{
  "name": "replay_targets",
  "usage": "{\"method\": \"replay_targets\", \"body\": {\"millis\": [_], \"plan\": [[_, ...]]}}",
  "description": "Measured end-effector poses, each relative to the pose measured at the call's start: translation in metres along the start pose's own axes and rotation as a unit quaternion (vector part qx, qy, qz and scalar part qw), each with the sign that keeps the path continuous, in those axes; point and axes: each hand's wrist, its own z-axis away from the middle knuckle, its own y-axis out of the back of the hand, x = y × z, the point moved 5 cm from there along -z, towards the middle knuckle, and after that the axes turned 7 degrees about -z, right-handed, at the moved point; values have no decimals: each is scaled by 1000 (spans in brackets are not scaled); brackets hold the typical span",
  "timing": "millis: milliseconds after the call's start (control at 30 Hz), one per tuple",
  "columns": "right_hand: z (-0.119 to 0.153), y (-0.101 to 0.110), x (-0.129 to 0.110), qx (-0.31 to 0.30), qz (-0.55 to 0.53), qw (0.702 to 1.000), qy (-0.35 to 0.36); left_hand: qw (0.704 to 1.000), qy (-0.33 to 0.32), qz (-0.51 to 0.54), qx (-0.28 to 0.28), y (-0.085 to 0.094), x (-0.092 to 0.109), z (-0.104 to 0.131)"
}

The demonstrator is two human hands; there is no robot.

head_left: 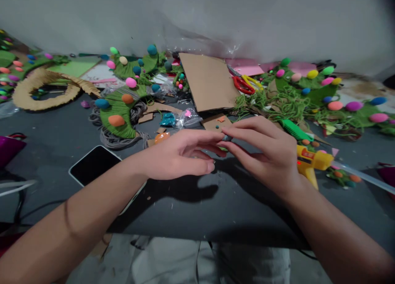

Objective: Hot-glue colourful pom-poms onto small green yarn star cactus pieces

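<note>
A small dark blue-grey lump point(227, 138), like a bit of soft clay, is pinched between the thumb and fingertips of my right hand point(263, 152). My left hand point(180, 152) comes in from the other side with its fingers stretched out and the thumb apart. Its index fingertip reaches the lump or lies right beside it; I cannot tell whether it presses on it. Both hands are held above the dark table point(185, 218). Behind my left hand lie an orange lump point(162, 137) and a teal packet point(167, 119).
A yellow glue gun point(313, 158) lies at the right, its red light on. A phone point(95, 164) lies partly under my left forearm. Farther back are cardboard point(210, 82), red-handled scissors point(243, 85), green yarn point(286, 103), a tan ring point(46, 88) and a ball-studded green yarn piece point(120, 111).
</note>
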Motion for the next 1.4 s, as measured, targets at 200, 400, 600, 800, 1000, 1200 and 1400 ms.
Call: {"method": "replay_targets", "body": {"millis": [200,400,600,800,1000,1200,1400], "plan": [[0,12,5,68,-17,992,-108,988,83,116,63,10,-10,-3],[-4,11,15,7,-59,991,-122,988,67,32,139,19,-6,-2],[2,5,20,-37,-101,988,-113,983,32,2,180,30,-1,-1],[3,8,22,-8,-131,976,-172,983,24,7,182,34,-1,-1],[-1,7,17,-36,-110,988,-103,984,8,115,133,24,-1,-2],[3,7,24,-42,-139,969,-201,983,13,171,68,17,0,-1],[1,11,21,-33,-94,985,-142,992,-2,99,79,19,3,-1]]}}
